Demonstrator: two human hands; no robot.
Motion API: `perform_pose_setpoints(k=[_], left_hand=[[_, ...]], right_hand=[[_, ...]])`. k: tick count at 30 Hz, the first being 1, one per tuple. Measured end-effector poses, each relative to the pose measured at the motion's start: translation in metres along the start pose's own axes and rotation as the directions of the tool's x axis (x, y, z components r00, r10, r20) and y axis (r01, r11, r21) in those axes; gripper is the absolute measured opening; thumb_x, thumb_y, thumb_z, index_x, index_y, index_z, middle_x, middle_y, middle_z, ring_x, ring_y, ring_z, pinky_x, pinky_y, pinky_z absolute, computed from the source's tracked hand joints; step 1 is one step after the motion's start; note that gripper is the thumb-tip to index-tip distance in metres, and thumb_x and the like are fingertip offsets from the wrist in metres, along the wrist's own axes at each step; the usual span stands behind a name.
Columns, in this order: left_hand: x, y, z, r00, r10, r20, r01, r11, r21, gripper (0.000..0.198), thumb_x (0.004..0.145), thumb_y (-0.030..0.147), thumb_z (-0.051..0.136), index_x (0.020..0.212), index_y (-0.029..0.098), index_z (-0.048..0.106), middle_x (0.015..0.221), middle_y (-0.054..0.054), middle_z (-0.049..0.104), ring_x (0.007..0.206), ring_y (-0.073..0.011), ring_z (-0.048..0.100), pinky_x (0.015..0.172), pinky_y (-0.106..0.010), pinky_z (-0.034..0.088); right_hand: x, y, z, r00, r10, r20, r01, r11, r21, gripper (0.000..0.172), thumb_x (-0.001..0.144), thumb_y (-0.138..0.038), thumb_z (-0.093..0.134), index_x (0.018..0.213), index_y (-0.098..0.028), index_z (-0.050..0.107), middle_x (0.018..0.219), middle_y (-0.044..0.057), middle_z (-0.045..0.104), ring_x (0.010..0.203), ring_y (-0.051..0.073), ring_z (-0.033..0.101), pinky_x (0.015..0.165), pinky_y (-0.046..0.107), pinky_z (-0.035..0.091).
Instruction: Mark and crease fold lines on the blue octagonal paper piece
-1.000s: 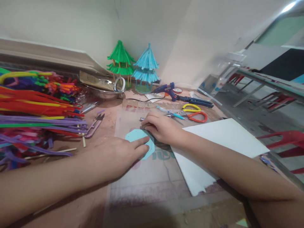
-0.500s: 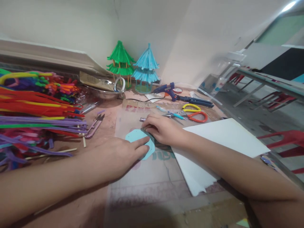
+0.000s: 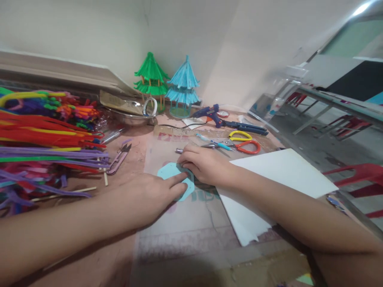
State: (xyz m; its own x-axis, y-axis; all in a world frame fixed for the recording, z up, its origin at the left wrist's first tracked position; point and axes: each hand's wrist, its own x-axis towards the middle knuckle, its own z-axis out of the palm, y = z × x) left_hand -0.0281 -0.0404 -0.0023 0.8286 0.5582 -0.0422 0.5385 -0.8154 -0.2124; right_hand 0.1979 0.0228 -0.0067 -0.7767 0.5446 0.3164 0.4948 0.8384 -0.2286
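Note:
A light blue octagonal piece (image 3: pixel 170 170) with small dark dots near its edge lies flat on the clear-covered work surface. My left hand (image 3: pixel 152 191) rests on it from the left, fingers stretched out and pressing it down. My right hand (image 3: pixel 203 163) is at the piece's upper right edge, with thumb and fingers pinched together. What the pinch holds is hidden by the fingers. A short metallic tip (image 3: pixel 178 151) shows just beyond the right knuckles; I cannot tell whether it belongs to something in that hand. My right forearm crosses over a white sheet (image 3: pixel 269 167).
Scissors (image 3: pixel 244 141), a blue pen (image 3: pixel 223 145) and a glue gun (image 3: pixel 211 113) lie behind my right hand. Pipe cleaners (image 3: pixel 44 127) and pink thread snips (image 3: pixel 119 158) are at left. A green model (image 3: pixel 151 73) and a blue model (image 3: pixel 183 83) stand at the wall.
Both hands keep nearly the same place on the light blue piece. The right fingers have shifted slightly closer to the left fingertips.

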Motion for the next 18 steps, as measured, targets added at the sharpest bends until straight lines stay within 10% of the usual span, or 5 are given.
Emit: perform_pose_setpoints(k=[12, 18], left_hand=[[-0.001, -0.002, 0.007, 0.999, 0.015, -0.05, -0.016, 1.0, -0.025, 0.036, 0.092, 0.008, 0.048, 0.122, 0.023, 0.061, 0.142, -0.01, 0.071, 0.064, -0.0207, 0.075, 0.048, -0.032, 0.039], [-0.004, -0.005, 0.008, 0.999, 0.001, -0.052, -0.003, 0.999, -0.054, 0.037, 0.094, 0.011, 0.051, 0.125, 0.028, 0.062, 0.158, -0.007, 0.057, 0.073, -0.0204, 0.078, 0.056, -0.03, 0.044]], right_hand=[[0.001, 0.008, 0.013, 0.979, -0.137, -0.148, 0.126, 0.989, -0.076, 0.023, 0.096, -0.005, 0.048, 0.101, -0.015, 0.068, 0.097, 0.011, 0.068, 0.085, 0.022, 0.061, 0.074, 0.032, 0.048], [0.002, 0.016, 0.006, 0.938, 0.062, -0.34, 0.001, 0.983, 0.182, 0.014, 0.096, -0.015, 0.054, 0.102, -0.019, 0.065, 0.099, 0.009, 0.069, 0.092, 0.022, 0.065, 0.083, 0.035, 0.052]])
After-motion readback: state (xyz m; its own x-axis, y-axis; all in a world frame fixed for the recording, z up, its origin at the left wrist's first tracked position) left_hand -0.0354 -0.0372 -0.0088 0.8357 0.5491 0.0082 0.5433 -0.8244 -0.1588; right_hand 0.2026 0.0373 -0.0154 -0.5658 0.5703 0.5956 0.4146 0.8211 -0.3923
